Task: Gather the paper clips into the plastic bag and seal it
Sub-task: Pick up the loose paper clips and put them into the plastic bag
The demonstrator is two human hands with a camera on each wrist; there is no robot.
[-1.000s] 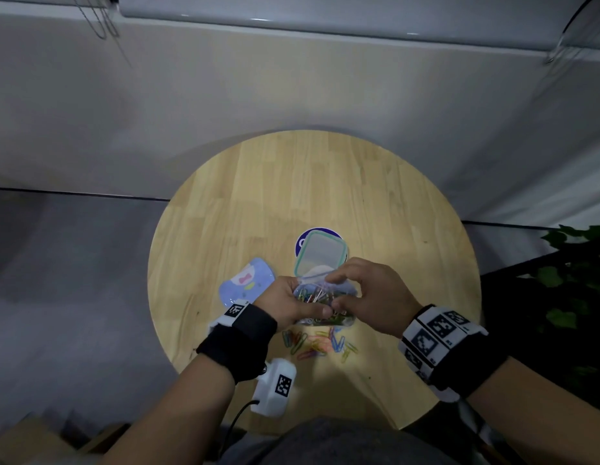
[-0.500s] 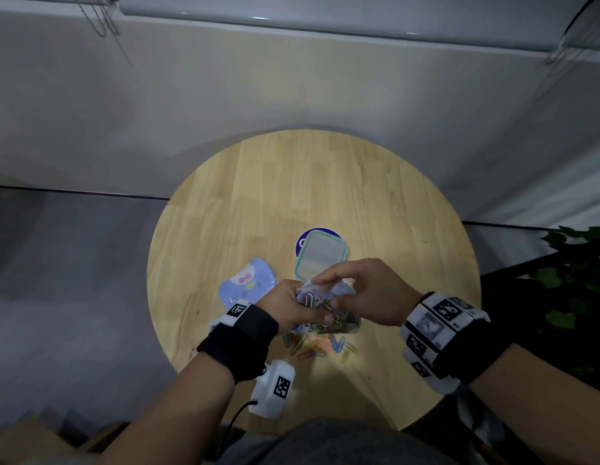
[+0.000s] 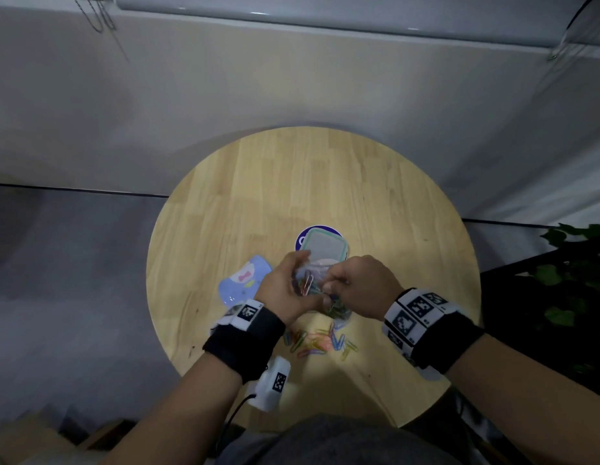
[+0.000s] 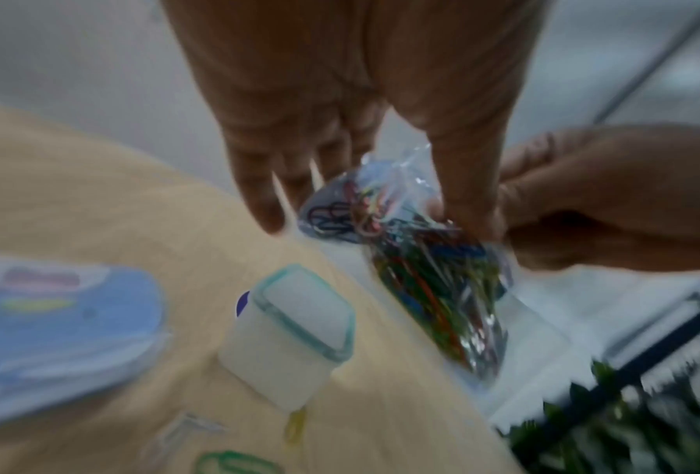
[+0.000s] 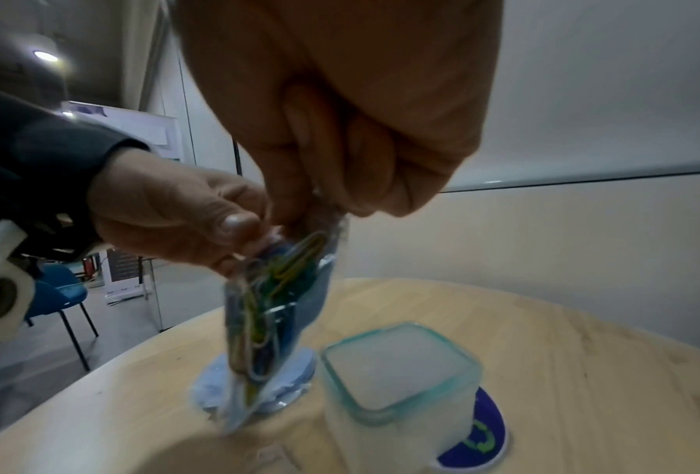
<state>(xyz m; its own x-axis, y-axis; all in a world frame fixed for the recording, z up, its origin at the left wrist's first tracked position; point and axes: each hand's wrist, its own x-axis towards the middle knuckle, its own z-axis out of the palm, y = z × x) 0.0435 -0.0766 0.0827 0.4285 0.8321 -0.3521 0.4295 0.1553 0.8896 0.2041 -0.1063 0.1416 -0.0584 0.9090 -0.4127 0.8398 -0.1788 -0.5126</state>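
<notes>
A small clear plastic bag (image 3: 317, 288) holding several coloured paper clips hangs above the round wooden table (image 3: 325, 182). My left hand (image 3: 285, 285) pinches its top edge between thumb and fingers. My right hand (image 3: 357, 283) pinches the same edge from the right, fingers curled. In the left wrist view the bag (image 4: 429, 266) slants down from my left hand's thumb (image 4: 461, 179). Seen from the right wrist, the bag (image 5: 271, 308) dangles below both hands. Several loose paper clips (image 3: 320, 342) lie on the table just nearer me than the hands.
A small translucent lidded container (image 3: 325, 246) with a teal rim stands on a purple round sticker (image 5: 484, 442) just beyond the hands. A blue patterned pouch (image 3: 243, 280) lies to the left. Near the front edge sits a white tagged device (image 3: 275, 380). Green plant leaves (image 3: 566, 297) show at the right.
Both hands have lifted the bag off the table and moved it slightly away from me, toward the container. The loose clips stay where they were.
</notes>
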